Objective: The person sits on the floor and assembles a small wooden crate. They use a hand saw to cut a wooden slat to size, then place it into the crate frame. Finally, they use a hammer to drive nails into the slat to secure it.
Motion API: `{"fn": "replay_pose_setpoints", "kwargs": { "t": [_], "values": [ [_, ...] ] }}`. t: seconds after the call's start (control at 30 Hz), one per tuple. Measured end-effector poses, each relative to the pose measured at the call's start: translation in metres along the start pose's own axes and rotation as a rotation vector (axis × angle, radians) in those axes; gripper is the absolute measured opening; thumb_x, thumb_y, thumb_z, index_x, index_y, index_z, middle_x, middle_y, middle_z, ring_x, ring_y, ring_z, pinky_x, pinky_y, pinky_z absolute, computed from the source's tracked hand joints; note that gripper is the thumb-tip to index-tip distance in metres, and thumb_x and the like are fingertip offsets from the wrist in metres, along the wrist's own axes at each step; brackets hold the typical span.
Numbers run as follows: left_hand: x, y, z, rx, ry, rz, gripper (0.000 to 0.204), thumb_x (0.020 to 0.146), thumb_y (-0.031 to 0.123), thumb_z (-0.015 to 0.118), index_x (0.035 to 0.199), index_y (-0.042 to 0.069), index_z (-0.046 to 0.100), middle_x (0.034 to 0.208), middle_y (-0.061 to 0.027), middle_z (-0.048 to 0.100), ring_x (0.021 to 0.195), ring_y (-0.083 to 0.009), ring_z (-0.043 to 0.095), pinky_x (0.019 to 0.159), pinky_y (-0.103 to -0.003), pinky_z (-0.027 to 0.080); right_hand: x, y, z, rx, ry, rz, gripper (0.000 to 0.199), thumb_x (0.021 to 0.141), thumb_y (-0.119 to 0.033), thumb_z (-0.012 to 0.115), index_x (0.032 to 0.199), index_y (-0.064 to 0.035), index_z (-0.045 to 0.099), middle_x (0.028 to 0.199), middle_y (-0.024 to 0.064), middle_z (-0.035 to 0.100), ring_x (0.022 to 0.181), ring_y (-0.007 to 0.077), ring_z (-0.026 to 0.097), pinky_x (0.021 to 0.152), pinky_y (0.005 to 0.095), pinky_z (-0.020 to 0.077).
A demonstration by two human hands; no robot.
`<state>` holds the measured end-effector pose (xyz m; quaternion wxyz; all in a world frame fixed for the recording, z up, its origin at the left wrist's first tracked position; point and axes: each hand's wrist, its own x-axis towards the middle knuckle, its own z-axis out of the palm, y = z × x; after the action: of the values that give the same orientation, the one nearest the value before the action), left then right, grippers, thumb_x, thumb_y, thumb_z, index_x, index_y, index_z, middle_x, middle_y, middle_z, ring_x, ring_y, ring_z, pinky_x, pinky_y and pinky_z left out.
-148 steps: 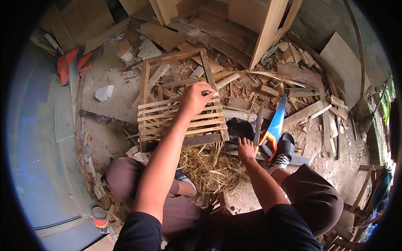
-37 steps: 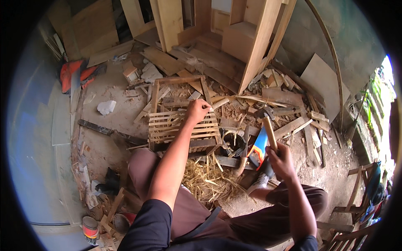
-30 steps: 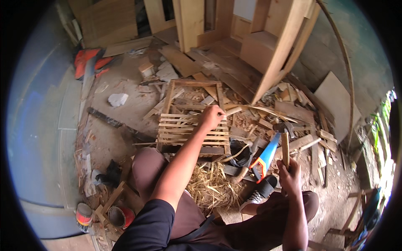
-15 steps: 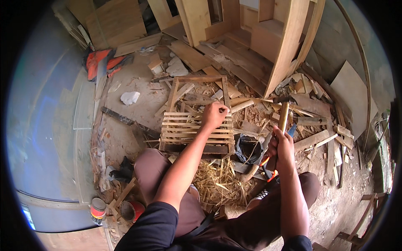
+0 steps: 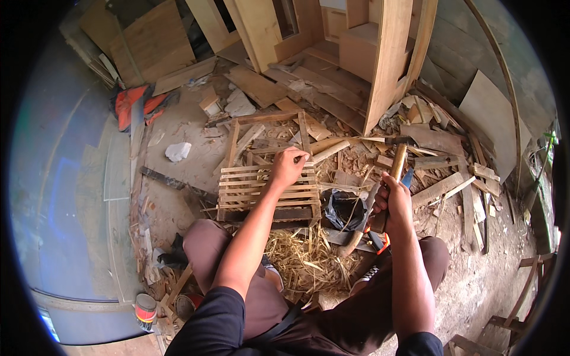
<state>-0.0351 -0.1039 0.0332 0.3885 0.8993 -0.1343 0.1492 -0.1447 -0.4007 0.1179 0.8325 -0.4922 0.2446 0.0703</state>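
A wooden frame [image 5: 231, 145] with several thin slats [image 5: 242, 184] across its near half lies on the floor ahead of my knees. My left hand [image 5: 289, 167] is over the slats near the right rail, thumb and fingers pinched together; whatever is between the fingertips is too small to make out. To the right of the frame, my right hand [image 5: 394, 200] is wrapped round the wooden handle of a hammer [image 5: 401, 159], held upright with its dark head at the top. Below that hand are a curved wooden handle [image 5: 351, 244] and an orange-and-black handle [image 5: 377, 240].
Straw-like shavings [image 5: 306, 255] cover the floor between my feet. A black plastic bag [image 5: 346, 209] sits beside the frame. Wood offcuts [image 5: 439, 191] are piled at the right. A tall wooden cabinet [image 5: 386, 71] stands behind, and a red can [image 5: 145, 308] stands at the lower left.
The whole view has shifted slightly, so the frame and both hands appear a little further left. My left hand keeps its pinch at the right rail, and my right hand still grips the hammer.
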Motion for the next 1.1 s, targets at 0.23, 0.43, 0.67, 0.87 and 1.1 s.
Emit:
{"fn": "replay_pose_setpoints", "kwargs": {
  "t": [0.23, 0.43, 0.67, 0.87, 1.1],
  "values": [
    [0.003, 0.011, -0.008, -0.033, -0.067, -0.045, 0.021, 0.093, 0.015, 0.078, 0.113, 0.006, 0.082, 0.104, -0.0125, 0.081, 0.097, -0.0268, 0.078, 0.088, -0.036, 0.058, 0.005, 0.003, -0.009, 0.022, 0.033, 0.025, 0.018, 0.106, -0.023, 0.062, 0.097, -0.0106, 0.053, 0.066, -0.0031, 0.042, 0.050, 0.0125, 0.041, 0.049, 0.0340, 0.0384],
    [0.000, 0.014, -0.006, -0.164, -0.062, -0.191, 0.018, 0.090, 0.012, 0.083, 0.107, 0.005, 0.080, 0.098, -0.0092, 0.082, 0.095, -0.0158, 0.078, 0.086, -0.033, 0.057, 0.008, 0.006, -0.009, 0.008, 0.015, 0.051, 0.018, 0.106, -0.023, 0.062, 0.097, -0.0105, 0.053, 0.066, -0.0031, 0.042, 0.051, 0.0126, 0.041, 0.049, 0.0342, 0.0387],
    [-0.002, 0.007, -0.004, -0.171, -0.039, -0.064, 0.013, 0.089, 0.012, 0.085, 0.097, 0.003, 0.079, 0.090, -0.0065, 0.080, 0.085, -0.0141, 0.075, 0.081, -0.031, 0.055, 0.008, 0.007, -0.010, 0.011, -0.004, 0.041, 0.018, 0.106, -0.023, 0.061, 0.096, -0.0110, 0.052, 0.066, -0.0032, 0.042, 0.051, 0.0127, 0.042, 0.050, 0.0343, 0.0391],
    [-0.003, 0.009, -0.005, -0.154, -0.036, -0.111, 0.012, 0.089, 0.011, 0.084, 0.097, 0.003, 0.080, 0.089, -0.0075, 0.080, 0.083, -0.0129, 0.073, 0.078, -0.030, 0.055, 0.010, 0.009, -0.011, 0.031, -0.007, 0.054, 0.019, 0.106, -0.022, 0.061, 0.095, -0.0113, 0.052, 0.066, -0.0031, 0.042, 0.051, 0.0126, 0.042, 0.050, 0.0339, 0.0389],
    [-0.003, 0.002, -0.002, -0.164, -0.038, -0.098, 0.012, 0.091, 0.012, 0.083, 0.100, 0.004, 0.082, 0.087, -0.0067, 0.080, 0.075, -0.0107, 0.072, 0.070, -0.029, 0.054, 0.009, 0.010, -0.010, 0.037, -0.014, 0.057, 0.018, 0.107, -0.021, 0.061, 0.095, -0.0115, 0.051, 0.067, -0.0032, 0.042, 0.051, 0.0120, 0.041, 0.050, 0.0336, 0.0388]
  ]
}}
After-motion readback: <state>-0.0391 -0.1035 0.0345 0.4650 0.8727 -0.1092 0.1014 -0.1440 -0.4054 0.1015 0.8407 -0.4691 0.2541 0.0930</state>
